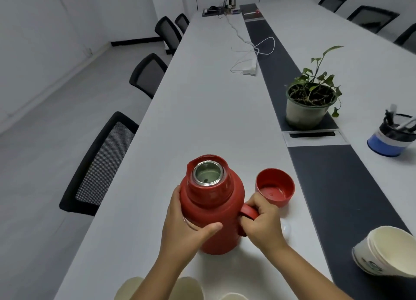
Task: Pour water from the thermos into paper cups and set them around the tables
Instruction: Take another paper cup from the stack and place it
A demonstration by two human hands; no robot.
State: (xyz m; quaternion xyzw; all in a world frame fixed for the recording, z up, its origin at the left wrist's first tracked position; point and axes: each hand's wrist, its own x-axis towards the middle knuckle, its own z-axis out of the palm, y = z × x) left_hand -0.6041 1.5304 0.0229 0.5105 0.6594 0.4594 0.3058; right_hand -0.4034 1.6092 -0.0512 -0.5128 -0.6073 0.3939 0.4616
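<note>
- The red thermos (211, 207) stands upright on the white table (202, 110), near its front end, with its top open so the steel-rimmed mouth (207, 173) shows
- The left hand (189, 227) is wrapped around the thermos body, fingers behind it and thumb pressed across the front
- The right hand (262, 223) is closed in a fist around the red handle (248, 212) on the thermos's right side
- The red cap (275, 186) lies just beside the thermos to the right, open side up, apart from the right hand
- Three paper cups (188, 287) show at the bottom edge, below the forearms; whether they hold anything cannot be told
- A stack of paper cups (387, 250) lies tipped on its side at the lower right, on the dark strip (326, 176) running down the table's middle
- A potted plant (310, 104) stands on that strip, well beyond the thermos
- A blue pen holder (391, 135) with pens sits at the right edge
- White cables (252, 56) and a charger lie farther up the table
- Black mesh chairs (101, 164) line the left side, more at the far right
</note>
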